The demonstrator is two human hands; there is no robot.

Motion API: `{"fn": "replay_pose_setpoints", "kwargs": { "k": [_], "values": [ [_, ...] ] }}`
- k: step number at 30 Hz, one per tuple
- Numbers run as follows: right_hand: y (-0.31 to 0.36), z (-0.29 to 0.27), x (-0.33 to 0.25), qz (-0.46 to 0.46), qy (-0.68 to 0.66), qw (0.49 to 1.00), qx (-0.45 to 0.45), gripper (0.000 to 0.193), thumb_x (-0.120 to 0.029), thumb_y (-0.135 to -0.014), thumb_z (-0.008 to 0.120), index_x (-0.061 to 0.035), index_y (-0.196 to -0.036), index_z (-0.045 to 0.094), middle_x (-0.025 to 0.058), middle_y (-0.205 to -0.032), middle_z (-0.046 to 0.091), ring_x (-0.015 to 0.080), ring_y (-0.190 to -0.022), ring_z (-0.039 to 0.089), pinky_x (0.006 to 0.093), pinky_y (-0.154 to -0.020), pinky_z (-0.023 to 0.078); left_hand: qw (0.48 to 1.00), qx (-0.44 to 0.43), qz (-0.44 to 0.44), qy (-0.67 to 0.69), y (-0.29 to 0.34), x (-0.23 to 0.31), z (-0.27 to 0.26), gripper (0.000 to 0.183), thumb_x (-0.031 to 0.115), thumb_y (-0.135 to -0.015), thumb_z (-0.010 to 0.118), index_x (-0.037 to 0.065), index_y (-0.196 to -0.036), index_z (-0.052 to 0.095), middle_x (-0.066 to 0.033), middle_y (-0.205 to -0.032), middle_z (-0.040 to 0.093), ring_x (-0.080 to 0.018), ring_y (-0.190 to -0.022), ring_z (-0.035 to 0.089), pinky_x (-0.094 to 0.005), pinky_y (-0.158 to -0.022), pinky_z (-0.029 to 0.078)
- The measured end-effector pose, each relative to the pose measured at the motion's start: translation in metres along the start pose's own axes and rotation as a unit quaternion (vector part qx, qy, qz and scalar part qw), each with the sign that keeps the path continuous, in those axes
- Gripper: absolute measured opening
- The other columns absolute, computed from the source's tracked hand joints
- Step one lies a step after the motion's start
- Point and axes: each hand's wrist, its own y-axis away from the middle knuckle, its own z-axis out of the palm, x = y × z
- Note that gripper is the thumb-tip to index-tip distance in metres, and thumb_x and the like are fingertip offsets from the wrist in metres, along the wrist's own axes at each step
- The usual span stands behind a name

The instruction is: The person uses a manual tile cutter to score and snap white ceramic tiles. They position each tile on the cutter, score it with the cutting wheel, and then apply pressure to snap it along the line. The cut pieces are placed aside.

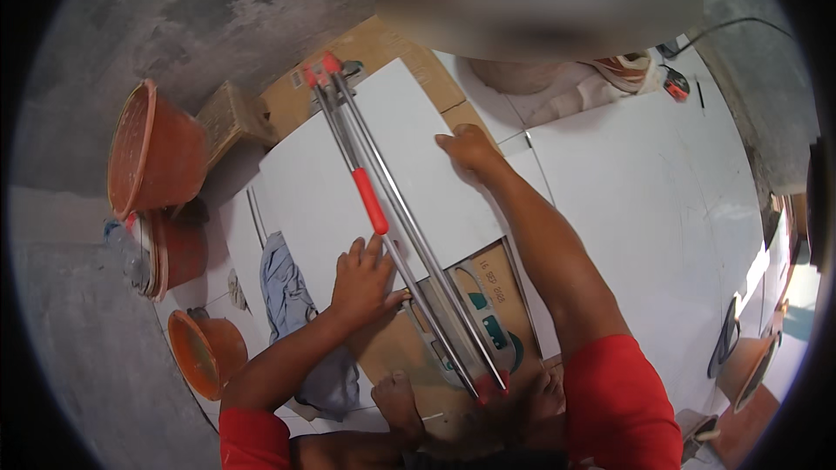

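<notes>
A manual tile cutter (402, 209) with two long steel rails, red end pieces and a red handle (369, 201) lies slantwise before me. A large white tile (405, 126) sits under its rails. My left hand (364, 280) rests on the tile's near left part with fingers spread, its thumb by the left rail below the handle. My right hand (470, 150) grips the tile's right edge; some of its fingers are hidden. Cardboard (496, 274) lies beneath the cutter, and the green-marked cutter base (493, 327) shows between tile and feet.
A grey-blue cloth (286, 274) lies left of the tile. Orange buckets (161, 152) and a smaller orange bucket (207, 351) stand at the left wall. White floor tiles (649, 209) spread to the right. A tape measure (675, 84) and a shoe (623, 71) lie far right.
</notes>
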Motion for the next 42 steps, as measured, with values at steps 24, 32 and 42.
{"fn": "replay_pose_setpoints", "kwargs": {
  "k": [24, 32, 42],
  "values": [
    [0.141, -0.143, -0.061, -0.043, 0.080, 0.996, -0.002, 0.026, -0.023, -0.093, 0.062, 0.0019, -0.085, 0.059, 0.0000, -0.076, 0.052, 0.0095, -0.073, 0.043, 0.0293, -0.066, 0.038, 0.876, 0.186, -0.407, 0.178, 0.125, -0.105, 0.042, 0.082, 0.035, -0.088, 0.071, -0.008, -0.148, 0.035, -0.0328, -0.151, 0.038, -0.0482, -0.137, 0.040, -0.0519, -0.115, 0.033],
    [0.207, -0.162, -0.110, -0.020, -0.046, 0.997, -0.059, 0.021, -0.019, -0.095, 0.061, 0.0013, -0.100, 0.062, 0.0014, -0.086, 0.062, 0.0076, -0.076, 0.052, 0.0251, -0.071, 0.043, 0.856, 0.234, -0.364, 0.284, 0.136, -0.074, 0.054, 0.068, 0.034, -0.087, 0.073, -0.003, -0.139, 0.051, -0.0285, -0.141, 0.050, -0.0419, -0.127, 0.053, -0.0437, -0.108, 0.044],
    [0.228, 0.061, -0.130, 0.022, -0.046, 0.975, -0.218, 0.034, -0.031, -0.095, 0.062, 0.0037, -0.097, 0.064, 0.0060, -0.082, 0.060, 0.0137, -0.078, 0.054, 0.0326, -0.070, 0.046, 0.492, 0.299, -0.374, 0.727, 0.165, -0.130, -0.017, 0.058, 0.044, -0.103, 0.055, -0.003, -0.139, 0.053, -0.0183, -0.125, 0.065, -0.0278, -0.110, 0.066, -0.0379, -0.091, 0.055]
  ]
}}
